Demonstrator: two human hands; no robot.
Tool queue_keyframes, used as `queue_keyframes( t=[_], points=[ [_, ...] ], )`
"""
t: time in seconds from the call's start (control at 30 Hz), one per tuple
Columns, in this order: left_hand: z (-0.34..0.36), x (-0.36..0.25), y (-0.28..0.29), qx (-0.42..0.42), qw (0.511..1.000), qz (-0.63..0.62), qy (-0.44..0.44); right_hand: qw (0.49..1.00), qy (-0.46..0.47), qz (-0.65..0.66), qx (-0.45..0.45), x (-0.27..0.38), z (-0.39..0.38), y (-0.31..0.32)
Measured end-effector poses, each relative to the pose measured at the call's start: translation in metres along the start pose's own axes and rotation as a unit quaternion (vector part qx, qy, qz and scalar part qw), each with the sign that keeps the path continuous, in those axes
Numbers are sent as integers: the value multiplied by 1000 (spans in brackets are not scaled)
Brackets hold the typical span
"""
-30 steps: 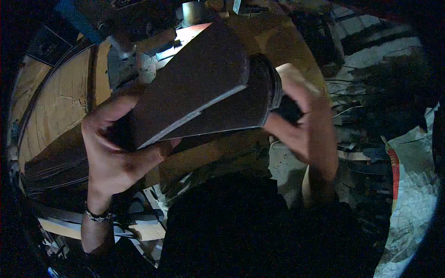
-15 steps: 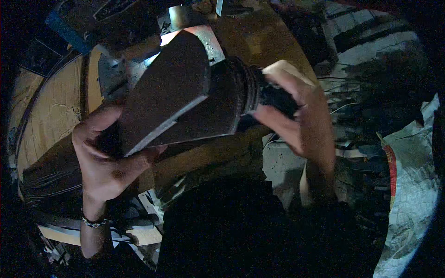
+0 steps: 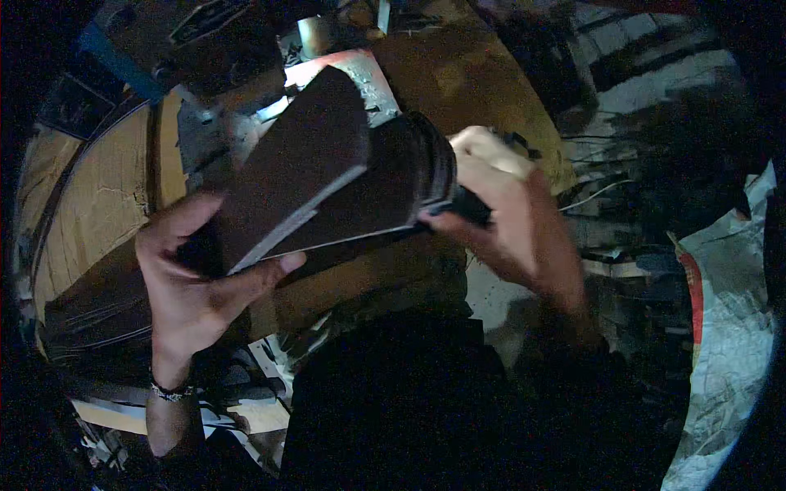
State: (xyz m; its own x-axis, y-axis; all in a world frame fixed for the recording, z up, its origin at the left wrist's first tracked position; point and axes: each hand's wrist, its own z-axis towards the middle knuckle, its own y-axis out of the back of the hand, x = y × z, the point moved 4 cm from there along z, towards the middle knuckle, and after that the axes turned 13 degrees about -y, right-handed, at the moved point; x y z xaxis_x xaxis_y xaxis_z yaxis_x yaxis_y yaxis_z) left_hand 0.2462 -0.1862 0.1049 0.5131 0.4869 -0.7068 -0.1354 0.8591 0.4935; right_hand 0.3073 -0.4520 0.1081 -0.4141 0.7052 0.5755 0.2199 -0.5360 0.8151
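A bundle of dark brown, stiff sheet pieces (image 3: 307, 172) with thin pale cut edges is held up in front of me, its front piece slanting over those behind. At the bundle's left end, my left hand (image 3: 192, 282) is closed around it, thumb below and fingers partly hidden behind. Several layered edges (image 3: 438, 164) curve along the right end. There my right hand (image 3: 512, 204) grips it, thumb at the lower corner and fingers bent over the far side. Something black shows in the shadow under the right palm; its kind I cannot make out.
Behind the bundle lies a lit metal plate (image 3: 360, 69) with a small cylinder (image 3: 311, 37) on a brown work surface (image 3: 458, 74). A dark machine body (image 3: 221, 41) stands at the far left. Cardboard (image 3: 98, 180) lies left; a crumpled pale sack (image 3: 725, 303) lies right.
My right hand has moved left, closer in against the bundle's layered end, and its thumb now meets the lower corner. The bundle and my left hand have shifted only slightly.
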Motion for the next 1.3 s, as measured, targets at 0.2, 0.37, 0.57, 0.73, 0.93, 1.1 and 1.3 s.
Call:
queue_keyframes(
  t=[0.2,0.37,0.57,0.73,0.93,1.1,1.3],
  points=[
    [6,-3,0,33,998,10,-47,965,-134,119,-189,-8,-15,52],
    [6,-1,-1,34,997,-68,-14,984,-64,70,-149,5,-10,33],
    [14,-4,-1,20,995,-94,-21,990,65,97,-78,21,8,-14],
    [0,10,0,-2,997,-76,15,999,14,-4,-30,13,13,-1],
    [14,-10,-4,22,996,-82,-8,996,70,22,-52,23,9,-11],
    [10,-6,-2,10,999,-28,-42,996,2,17,-84,21,11,4],
    [9,-7,1,30,999,-28,6,997,16,-28,-68,16,8,6]
  ],
)
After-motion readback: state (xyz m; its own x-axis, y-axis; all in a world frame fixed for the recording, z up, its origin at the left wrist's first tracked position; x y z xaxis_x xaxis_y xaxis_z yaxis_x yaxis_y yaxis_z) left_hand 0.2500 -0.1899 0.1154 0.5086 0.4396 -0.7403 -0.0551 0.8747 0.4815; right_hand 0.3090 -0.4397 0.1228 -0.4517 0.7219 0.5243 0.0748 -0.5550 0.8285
